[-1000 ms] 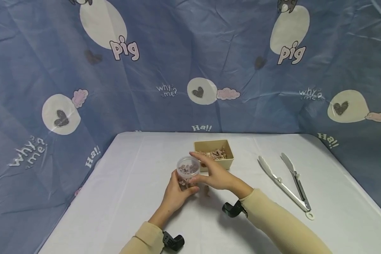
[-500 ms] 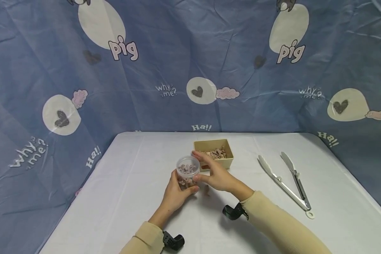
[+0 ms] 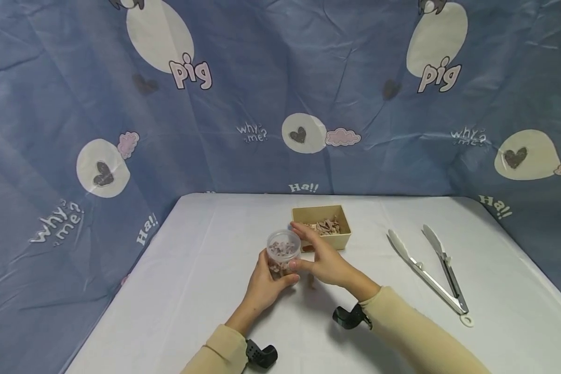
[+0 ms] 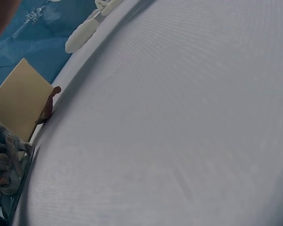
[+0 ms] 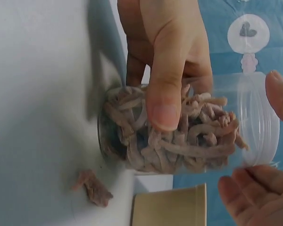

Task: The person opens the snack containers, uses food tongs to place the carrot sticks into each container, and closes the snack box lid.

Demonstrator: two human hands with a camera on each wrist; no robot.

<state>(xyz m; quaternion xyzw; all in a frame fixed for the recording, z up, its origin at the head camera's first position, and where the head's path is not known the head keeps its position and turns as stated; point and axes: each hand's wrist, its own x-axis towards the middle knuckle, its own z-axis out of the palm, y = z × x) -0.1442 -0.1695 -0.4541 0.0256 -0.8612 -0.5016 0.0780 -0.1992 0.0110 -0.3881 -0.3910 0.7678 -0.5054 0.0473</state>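
Note:
My left hand (image 3: 264, 288) grips the lower part of a clear jar (image 5: 212, 165), its thumb (image 5: 165, 103) across the side. Pinkish-brown, wrinkled dried strips (image 5: 188, 143) fill much of the jar, which stands upright on the white table. At the top, my right hand (image 3: 324, 262) holds the translucent lid (image 5: 262, 127) between thumb and fingers. One loose dried piece (image 5: 94, 188) lies on the cloth beside the jar's base. Behind the right fingers sits a cream box (image 3: 338, 241) with more strips inside. The left wrist view catches only an edge of the jar's contents (image 4: 7, 162).
Metal tongs (image 3: 427, 280) with pale tips lie spread on the right of the table. A white cloth (image 3: 205, 249) covers the tabletop. Behind its far edge hangs a blue printed curtain (image 3: 243, 166).
The right fingers and thumb have shifted slightly rightward around the lid. The left hand keeps its grip on the jar. The whole head view has slid a little, with everything appearing farther right.

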